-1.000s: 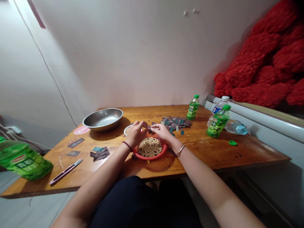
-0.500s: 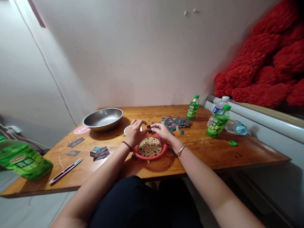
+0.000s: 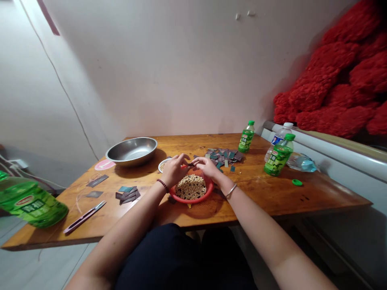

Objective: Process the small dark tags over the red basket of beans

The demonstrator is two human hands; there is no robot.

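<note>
My left hand (image 3: 174,170) and my right hand (image 3: 207,166) meet above a red plastic basket (image 3: 190,200). Between their fingertips is a small dark rectangular piece (image 3: 190,164), seen nearly edge-on and partly covered by fingers. Both hands are closed on it. Inside the basket lies a heap of small pale round beads or beans (image 3: 191,187) mixed with dark ones. A small white bowl (image 3: 160,166), holding similar pale grains, is partly hidden behind my left hand. Beyond my right hand spreads a pile of dark and green flat rectangular pieces (image 3: 226,156).
A steel basin (image 3: 132,151) stands at the back left. Nearer are a few dark pieces (image 3: 128,195), pink-handled thread snips (image 3: 84,217) and a large green bottle (image 3: 32,203). To the right are two green bottles (image 3: 246,137), a clear bottle, a green cap (image 3: 297,182) and red bundles (image 3: 338,80).
The dark piece has tilted from showing its face to nearly edge-on. My left fingers have come slightly closer to my right. The view has shifted a little.
</note>
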